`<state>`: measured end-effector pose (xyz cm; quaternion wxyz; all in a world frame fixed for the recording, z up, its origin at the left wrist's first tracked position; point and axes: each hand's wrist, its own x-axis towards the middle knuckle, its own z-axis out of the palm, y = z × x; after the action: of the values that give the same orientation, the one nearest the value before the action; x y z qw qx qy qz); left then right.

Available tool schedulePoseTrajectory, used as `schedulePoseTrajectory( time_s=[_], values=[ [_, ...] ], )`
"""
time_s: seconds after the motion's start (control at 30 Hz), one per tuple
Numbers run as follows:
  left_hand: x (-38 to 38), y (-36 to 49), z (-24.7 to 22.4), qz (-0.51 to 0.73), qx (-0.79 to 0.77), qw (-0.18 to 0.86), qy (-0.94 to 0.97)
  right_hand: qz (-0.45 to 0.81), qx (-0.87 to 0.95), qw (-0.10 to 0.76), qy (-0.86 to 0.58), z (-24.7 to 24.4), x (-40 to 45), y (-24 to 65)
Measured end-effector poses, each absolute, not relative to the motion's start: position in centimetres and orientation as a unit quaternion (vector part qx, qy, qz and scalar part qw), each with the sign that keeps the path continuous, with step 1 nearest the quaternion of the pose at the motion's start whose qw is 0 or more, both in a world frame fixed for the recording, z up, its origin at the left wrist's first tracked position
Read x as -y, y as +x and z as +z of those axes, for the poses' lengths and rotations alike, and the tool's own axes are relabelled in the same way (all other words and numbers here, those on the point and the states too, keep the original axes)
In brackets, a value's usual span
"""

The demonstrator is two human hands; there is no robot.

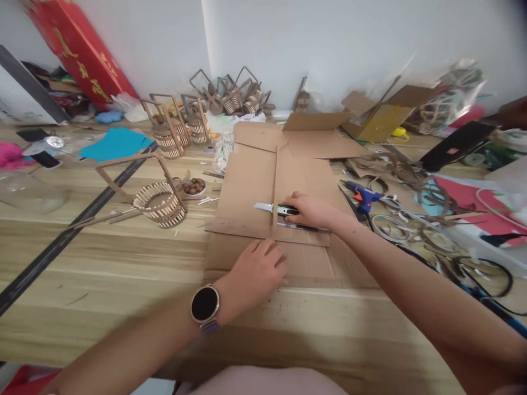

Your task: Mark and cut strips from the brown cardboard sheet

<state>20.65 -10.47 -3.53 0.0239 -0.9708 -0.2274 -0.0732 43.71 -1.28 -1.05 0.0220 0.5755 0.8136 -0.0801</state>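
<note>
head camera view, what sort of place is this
Probably a craft workshop: a slatted basket with a tall handle, a blue glue gun and a utility knife in the right hand over cardboard.

Soft, even, fairly bright light; pale streak down wall [288,44]. Diffuse shadows across near part of table [123,274]. Slight haze, mild blur; wide-angle stretch toward edges, red box [84,55] soft; top right corner dark.

The cardboard [247,186] is plain brown, the utility knife [287,210] mostly black with a silver-grey blade [263,206], the tabletop [102,274] light, streaked woodgrain. The glue gun [368,198] is blue and orange; the basket [165,217] has cream and dark-brown stripes.
</note>
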Motion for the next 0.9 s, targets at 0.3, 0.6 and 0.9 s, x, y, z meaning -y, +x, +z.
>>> schedulePoseTrajectory(
  time_s=[0.3,0.6,0.9],
  values=[
    [6.8,22.5,-4.0,0.023,0.330,0.043,-0.943,-0.146,-0.757,0.083,0.631,3.2,4.3,48.5],
    [9.5,19.6,-2.6,-0.008,0.356,0.046,-0.933,-0.520,-0.503,-0.254,0.642,1.5,14.6,50.2],
    [13.8,17.8,-6.5,-0.024,0.352,0.057,-0.934,-0.631,-0.305,-0.440,0.562,-0.6,18.8,44.5]
  ],
)
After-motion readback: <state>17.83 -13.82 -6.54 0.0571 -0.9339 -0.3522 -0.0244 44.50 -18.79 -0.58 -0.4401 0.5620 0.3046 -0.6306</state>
